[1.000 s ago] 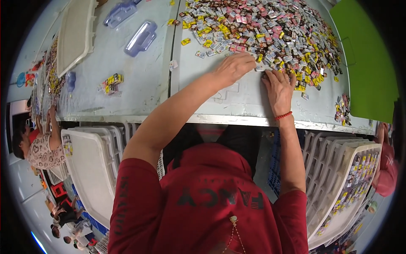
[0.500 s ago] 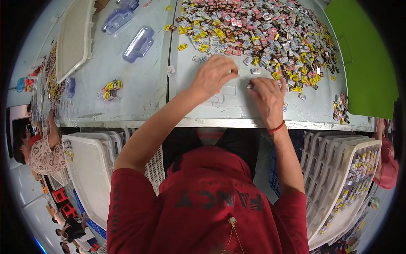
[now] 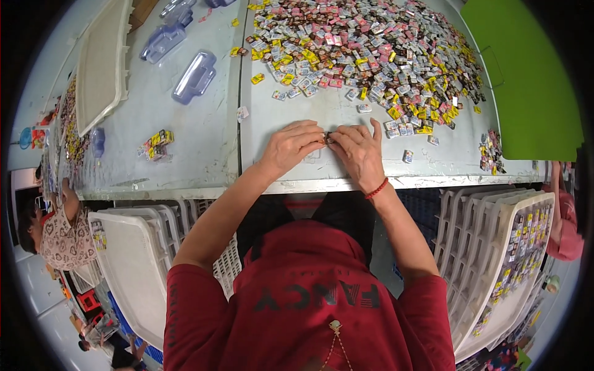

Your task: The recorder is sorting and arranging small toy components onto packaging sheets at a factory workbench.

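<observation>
My left hand [image 3: 292, 147] and my right hand [image 3: 361, 154] meet just above the table near its front edge. Their fingertips pinch a small dark piece [image 3: 328, 138] between them, mostly covered by the fingers; it resembles the tiny dark packets in the pile. Beneath the hands, a faint clear plastic outline [image 3: 314, 159] shows in part. Beyond them spreads a wide heap of tiny packets [image 3: 365, 55] in pink, yellow, brown and white. One loose white-and-blue packet [image 3: 408, 156] lies to the right of my right hand.
Clear blue-tinted plastic shells [image 3: 194, 77] and a small yellow packet cluster [image 3: 157, 143] lie on the left table. A white tray [image 3: 105, 62] leans at far left, a green board [image 3: 526, 80] stands at right. Stacked white trays [image 3: 120, 260] stand below; other people work at both sides.
Both hands have come together nearer the table's front edge; my right hand moved left and my left hand came down. The whole view has shifted slightly.
</observation>
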Tool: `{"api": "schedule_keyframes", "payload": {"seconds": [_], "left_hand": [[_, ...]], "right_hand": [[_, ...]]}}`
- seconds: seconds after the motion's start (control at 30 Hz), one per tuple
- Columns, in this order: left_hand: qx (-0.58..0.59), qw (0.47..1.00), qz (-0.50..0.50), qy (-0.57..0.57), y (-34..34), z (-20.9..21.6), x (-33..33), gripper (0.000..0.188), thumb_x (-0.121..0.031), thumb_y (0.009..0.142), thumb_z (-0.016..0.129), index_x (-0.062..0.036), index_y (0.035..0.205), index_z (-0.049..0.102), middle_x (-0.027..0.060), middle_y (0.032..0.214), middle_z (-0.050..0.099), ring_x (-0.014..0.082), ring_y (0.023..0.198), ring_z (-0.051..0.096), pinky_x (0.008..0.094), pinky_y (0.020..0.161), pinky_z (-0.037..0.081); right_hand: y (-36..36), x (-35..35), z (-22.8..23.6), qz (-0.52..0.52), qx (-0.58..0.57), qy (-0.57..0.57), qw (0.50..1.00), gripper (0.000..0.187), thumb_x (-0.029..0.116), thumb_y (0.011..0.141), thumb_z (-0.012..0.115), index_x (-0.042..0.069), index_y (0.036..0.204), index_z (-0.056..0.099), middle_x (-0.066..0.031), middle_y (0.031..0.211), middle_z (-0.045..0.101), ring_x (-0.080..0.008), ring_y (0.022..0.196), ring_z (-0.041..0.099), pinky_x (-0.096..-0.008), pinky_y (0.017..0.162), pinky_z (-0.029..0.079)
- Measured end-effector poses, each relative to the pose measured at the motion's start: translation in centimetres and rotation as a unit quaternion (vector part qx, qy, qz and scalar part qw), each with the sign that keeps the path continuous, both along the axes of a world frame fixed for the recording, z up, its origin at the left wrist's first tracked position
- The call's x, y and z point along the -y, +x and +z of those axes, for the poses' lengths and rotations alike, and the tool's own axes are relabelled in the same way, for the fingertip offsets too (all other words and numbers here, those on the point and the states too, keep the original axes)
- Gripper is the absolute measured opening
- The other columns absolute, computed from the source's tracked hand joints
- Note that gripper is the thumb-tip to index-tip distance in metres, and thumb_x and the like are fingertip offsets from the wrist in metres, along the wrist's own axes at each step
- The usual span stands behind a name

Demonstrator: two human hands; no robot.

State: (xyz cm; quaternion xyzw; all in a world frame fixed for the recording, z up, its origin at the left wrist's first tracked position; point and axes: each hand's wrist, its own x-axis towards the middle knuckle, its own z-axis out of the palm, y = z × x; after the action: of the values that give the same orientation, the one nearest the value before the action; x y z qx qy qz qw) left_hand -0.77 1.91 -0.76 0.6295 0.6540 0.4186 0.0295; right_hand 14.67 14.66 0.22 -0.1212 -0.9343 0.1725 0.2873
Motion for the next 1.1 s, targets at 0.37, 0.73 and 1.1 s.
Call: {"api": "schedule_keyframes", "payload": {"seconds": [0.37, 0.73, 1.1], "left_hand": [[-0.131, 0.989, -0.030, 0.065, 0.0, -0.2, 0.5, 0.021, -0.005, 0.072, 0.074, -0.0006, 0.092, 0.068, 0.0106, 0.102, 0.066, 0.0313, 0.102, 0.061, 0.0386, 0.086, 0.052], [-0.159, 0.981, -0.078, -0.083, 0.4, 3.3, -1.0, 0.058, -0.032, 0.078, 0.072, -0.0011, 0.123, 0.052, 0.0143, 0.132, 0.050, 0.0333, 0.125, 0.043, 0.0426, 0.102, 0.037], [-0.179, 0.975, -0.086, -0.102, -0.3, 1.3, 0.2, 0.051, -0.037, 0.081, 0.069, -0.0043, 0.118, 0.057, 0.0138, 0.131, 0.051, 0.0321, 0.124, 0.044, 0.0429, 0.102, 0.036]], "right_hand": [[0.7, 1.6, -0.4, -0.025, -0.022, 0.023, 0.999, 0.025, 0.012, 0.076, 0.071, 0.009, 0.100, 0.066, -0.0026, 0.101, 0.062, -0.0207, 0.097, 0.058, -0.0521, 0.100, 0.033], [2.4, -8.8, 1.3, -0.203, 0.146, 0.141, 0.958, 0.014, 0.011, 0.076, 0.068, 0.008, 0.090, 0.063, -0.0101, 0.096, 0.063, -0.0300, 0.089, 0.059, -0.0418, 0.078, 0.044], [1.8, -9.6, 0.4, -0.258, 0.141, 0.065, 0.954, 0.019, 0.005, 0.081, 0.062, 0.004, 0.098, 0.055, -0.0189, 0.097, 0.059, -0.0403, 0.085, 0.060, -0.0470, 0.071, 0.049]]}}
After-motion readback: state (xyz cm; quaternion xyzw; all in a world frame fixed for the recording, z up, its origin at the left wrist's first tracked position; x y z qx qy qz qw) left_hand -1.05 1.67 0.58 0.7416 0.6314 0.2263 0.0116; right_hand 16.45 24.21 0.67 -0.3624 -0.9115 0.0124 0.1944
